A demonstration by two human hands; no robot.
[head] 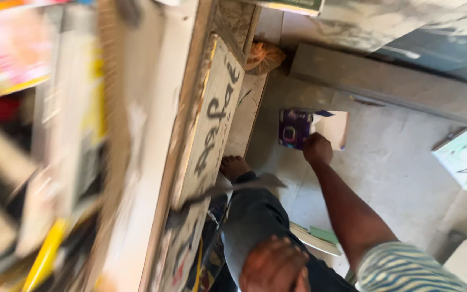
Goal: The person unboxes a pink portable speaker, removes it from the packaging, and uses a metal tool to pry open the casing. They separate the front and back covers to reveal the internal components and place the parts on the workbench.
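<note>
The right hand (318,149) is stretched far out and down on a straight, bare arm that runs from the striped short sleeve at the lower right toward the middle of the view. Its fingers are curled into a loose fist, knuckles up, wrist nearly in line with the forearm. The left hand (274,266) sits near the bottom edge, close to the body, palm down and fingers bent, resting on the raised left knee. That leg, in dark trousers, bends forward, and its bare foot (234,166) is planted farther off, toes pointing left.
</note>
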